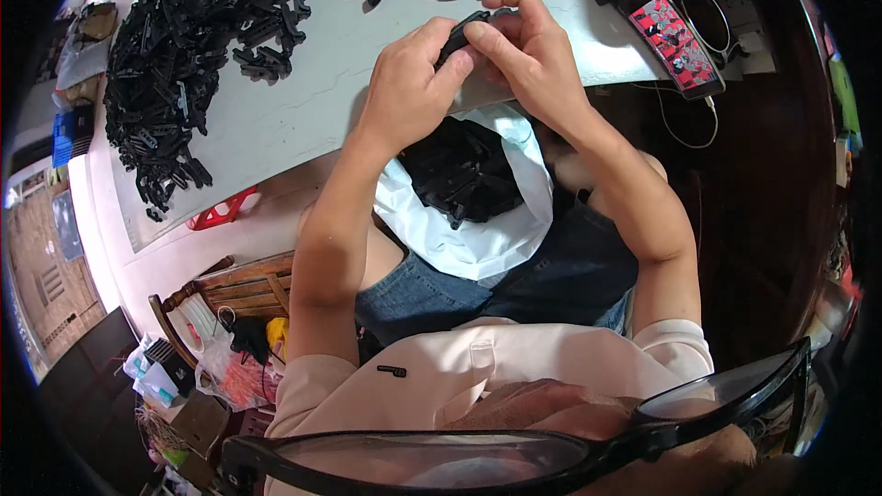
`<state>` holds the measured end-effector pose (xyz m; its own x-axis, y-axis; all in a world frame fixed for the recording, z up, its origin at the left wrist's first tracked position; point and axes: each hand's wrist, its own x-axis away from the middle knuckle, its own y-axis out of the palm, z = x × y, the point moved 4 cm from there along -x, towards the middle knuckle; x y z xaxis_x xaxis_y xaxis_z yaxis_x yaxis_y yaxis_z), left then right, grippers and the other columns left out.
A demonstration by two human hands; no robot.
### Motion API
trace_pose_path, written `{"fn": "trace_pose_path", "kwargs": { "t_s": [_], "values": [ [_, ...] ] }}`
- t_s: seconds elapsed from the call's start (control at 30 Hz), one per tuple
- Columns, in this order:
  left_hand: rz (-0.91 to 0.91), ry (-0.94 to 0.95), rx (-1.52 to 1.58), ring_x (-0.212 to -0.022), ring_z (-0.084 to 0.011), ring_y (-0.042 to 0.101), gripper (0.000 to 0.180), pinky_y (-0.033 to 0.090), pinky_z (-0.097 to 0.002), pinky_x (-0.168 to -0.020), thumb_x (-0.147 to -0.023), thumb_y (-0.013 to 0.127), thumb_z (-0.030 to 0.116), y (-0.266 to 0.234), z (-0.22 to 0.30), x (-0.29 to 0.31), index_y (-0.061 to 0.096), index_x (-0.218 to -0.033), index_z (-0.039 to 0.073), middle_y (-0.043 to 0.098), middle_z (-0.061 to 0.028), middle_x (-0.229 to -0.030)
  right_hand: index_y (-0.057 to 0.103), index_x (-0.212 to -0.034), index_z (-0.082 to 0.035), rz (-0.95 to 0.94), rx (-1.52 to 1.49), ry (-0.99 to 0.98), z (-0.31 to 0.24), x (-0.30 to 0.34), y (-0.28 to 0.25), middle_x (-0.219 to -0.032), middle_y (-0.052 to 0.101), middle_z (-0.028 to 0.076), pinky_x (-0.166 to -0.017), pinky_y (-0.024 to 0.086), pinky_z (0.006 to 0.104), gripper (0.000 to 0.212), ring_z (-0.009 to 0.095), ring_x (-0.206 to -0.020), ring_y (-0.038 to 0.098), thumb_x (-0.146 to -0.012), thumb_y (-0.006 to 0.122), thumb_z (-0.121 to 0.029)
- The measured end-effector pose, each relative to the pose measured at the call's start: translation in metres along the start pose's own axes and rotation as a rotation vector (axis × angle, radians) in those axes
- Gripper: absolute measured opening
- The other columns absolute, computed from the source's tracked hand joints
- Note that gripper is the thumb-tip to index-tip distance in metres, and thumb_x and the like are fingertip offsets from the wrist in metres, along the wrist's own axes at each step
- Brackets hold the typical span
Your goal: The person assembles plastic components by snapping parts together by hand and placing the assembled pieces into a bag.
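The small black piece (457, 39) is up between the two hands, and in this view it shows against the white table (312, 96), just past the open white bag (459, 255) on the lap. It looks like hard plastic, so it should be light and stiff, and it should not squash when pinched. Its smooth sides may be a bit slippery, and any thin bits might snap if bent hard. A good way to hold it is by its long sides, near the ends, with a thumb on one side and a finger on the other. The left hand (404, 90) does this now — its thumb and first finger pinch the piece, and its other fingers are mostly hidden. The right hand (535, 57) is closed on it too, with the thumb pressing near the piece and the first finger bent over the far end. I cannot tell what its other fingers do, as they are tucked behind. Both arms reach forward with the elbows bent out wide, like a ring around the bag, and the hands tip in toward each other. More black pieces (170, 60) lie in a big heap on the table's left side.
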<state>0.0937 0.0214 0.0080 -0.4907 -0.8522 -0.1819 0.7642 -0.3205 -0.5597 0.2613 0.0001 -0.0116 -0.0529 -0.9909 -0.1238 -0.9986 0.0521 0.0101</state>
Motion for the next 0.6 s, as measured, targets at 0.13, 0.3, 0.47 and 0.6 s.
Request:
{"fn": "trace_pose_path", "kwargs": {
  "t_s": [0.13,0.3,0.47,0.6],
  "values": [
    [-0.123,-0.060,0.165,-0.086,-0.0142,0.060,0.027,0.050,-0.0314,-0.080,-0.098,0.067,0.022,-0.008,-0.002,0.002,0.068,-0.113,0.000,0.069,-0.0078,-0.091,0.072,-0.107,0.000,-0.198,-0.009,0.097,-0.005,-0.001,0.000,-0.075,0.066,0.001,-0.059,0.044,0.0241,0.034,0.007,-0.068,0.059,-0.100,0.075,-0.033],
    [-0.254,-0.115,0.221,-0.087,-0.0133,0.060,0.027,0.050,-0.0306,-0.082,-0.099,0.067,0.023,-0.013,-0.001,0.001,0.069,-0.111,0.000,0.069,-0.0059,-0.092,0.071,-0.094,-0.001,-0.208,0.039,0.148,-0.006,0.000,-0.004,-0.069,0.061,-0.002,-0.056,0.042,0.0246,0.032,0.005,-0.065,0.054,-0.099,0.077,-0.032],
    [-0.258,-0.044,0.213,-0.089,-0.0133,0.062,0.027,0.051,-0.0317,-0.083,-0.100,0.068,0.024,-0.010,-0.008,0.004,0.070,-0.111,-0.001,0.069,-0.0062,-0.092,0.068,-0.080,-0.001,-0.254,0.081,0.193,-0.003,-0.002,-0.006,-0.062,0.055,-0.003,-0.055,0.039,0.0260,0.038,0.006,-0.061,0.051,-0.096,0.081,-0.034],
    [-0.067,-0.101,0.031,-0.089,-0.0173,0.066,0.028,0.054,-0.0332,-0.084,-0.102,0.068,0.026,-0.030,-0.021,-0.002,0.073,-0.111,0.000,0.072,-0.0098,-0.095,0.068,-0.075,-0.002,-0.583,0.441,0.052,-0.005,0.009,0.013,-0.059,0.061,0.006,-0.057,0.046,0.0352,0.046,0.019,-0.058,0.060,-0.091,0.082,-0.044]
  ]
}}
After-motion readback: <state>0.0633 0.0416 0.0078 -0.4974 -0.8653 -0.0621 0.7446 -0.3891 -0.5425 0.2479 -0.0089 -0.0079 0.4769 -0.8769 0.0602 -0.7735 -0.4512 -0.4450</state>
